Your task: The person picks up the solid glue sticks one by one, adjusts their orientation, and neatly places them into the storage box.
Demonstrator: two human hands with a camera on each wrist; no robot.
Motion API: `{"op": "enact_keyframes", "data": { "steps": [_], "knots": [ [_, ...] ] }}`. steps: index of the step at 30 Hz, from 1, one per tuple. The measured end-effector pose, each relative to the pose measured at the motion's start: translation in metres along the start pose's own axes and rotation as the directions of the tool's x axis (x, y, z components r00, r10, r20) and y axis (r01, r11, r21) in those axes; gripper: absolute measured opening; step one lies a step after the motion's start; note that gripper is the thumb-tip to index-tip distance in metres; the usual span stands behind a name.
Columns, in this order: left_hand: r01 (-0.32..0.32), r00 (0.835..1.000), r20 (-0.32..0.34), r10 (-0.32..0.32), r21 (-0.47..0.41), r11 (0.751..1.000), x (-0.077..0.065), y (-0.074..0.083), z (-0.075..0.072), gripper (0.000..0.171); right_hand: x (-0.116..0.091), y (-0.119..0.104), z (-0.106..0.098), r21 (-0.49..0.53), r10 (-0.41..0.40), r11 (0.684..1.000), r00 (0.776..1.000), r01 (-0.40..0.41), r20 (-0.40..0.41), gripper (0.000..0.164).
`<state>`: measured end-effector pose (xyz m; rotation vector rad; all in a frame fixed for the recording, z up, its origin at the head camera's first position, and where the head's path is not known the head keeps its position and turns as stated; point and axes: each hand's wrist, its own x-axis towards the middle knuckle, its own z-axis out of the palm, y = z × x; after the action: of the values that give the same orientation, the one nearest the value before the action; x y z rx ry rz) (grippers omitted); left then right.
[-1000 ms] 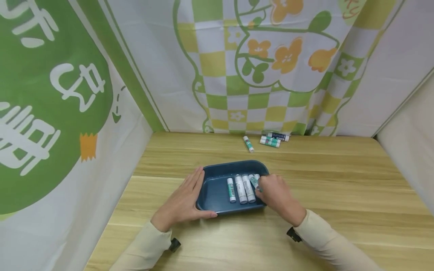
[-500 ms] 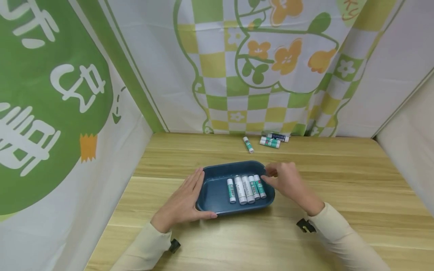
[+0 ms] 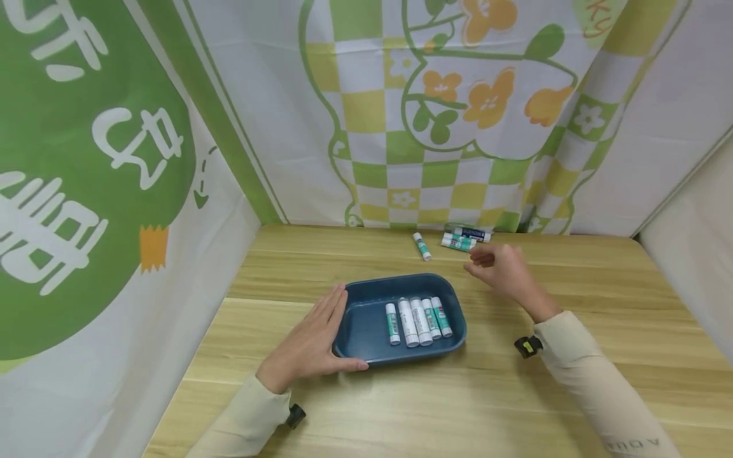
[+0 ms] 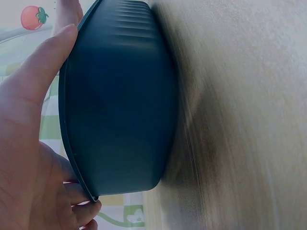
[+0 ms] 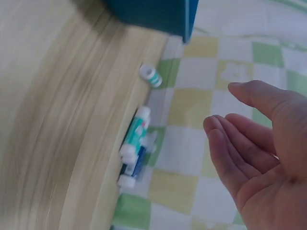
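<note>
A dark blue rectangular tray [image 3: 361, 353] sits on the wooden table with several glue sticks lying side by side in it, two of them larger white ones [image 3: 415, 322]. My left hand [image 3: 306, 340] holds the tray's left end, thumb along the near rim and fingers at the far left corner. To the right of the tray, my right hand [image 3: 509, 273] is raised with loosely bent fingers and nothing between them. Behind the tray lies a single green-and-white glue stick [image 3: 422, 247]. Green glue sticks [image 3: 458, 242] and a navy one [image 3: 474, 235] lie close together near my right fingertips.
A patterned cloth [image 3: 395, 159] hangs along the back edge of the wooden table [image 3: 572, 356]. Another cloth with a large green print [image 3: 114, 254] hangs at the left. Each wrist wears a small black camera, as on the right wrist [image 3: 528, 346].
My right hand has let go of a glue stick at the tray's right end and moved back and right, toward the sticks at the rear. My left hand stays on the tray.
</note>
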<state>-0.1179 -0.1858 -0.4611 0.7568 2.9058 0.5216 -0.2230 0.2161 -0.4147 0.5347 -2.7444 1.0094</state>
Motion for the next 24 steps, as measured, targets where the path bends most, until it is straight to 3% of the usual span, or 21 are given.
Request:
{"op": "enact_keyframes", "data": {
  "steps": [8,17,24],
  "knots": [
    [0.011,1.0,0.027,-0.012,0.011,1.0,0.001,0.0,-0.001,0.139,0.024,0.026,0.001,-0.07,0.028,0.997,1.0,-0.027,0.013,0.03],
    [0.005,0.999,0.034,-0.005,0.005,1.0,0.002,0.0,0.002,0.139,0.044,0.061,0.016,-0.086,0.108,0.991,0.989,-0.1,0.098,0.038],
    [0.009,1.0,0.024,-0.009,0.01,1.0,0.002,0.0,0.001,0.139,0.053,0.082,0.026,-0.104,0.119,0.988,0.99,-0.111,0.075,0.036]
  ]
}}
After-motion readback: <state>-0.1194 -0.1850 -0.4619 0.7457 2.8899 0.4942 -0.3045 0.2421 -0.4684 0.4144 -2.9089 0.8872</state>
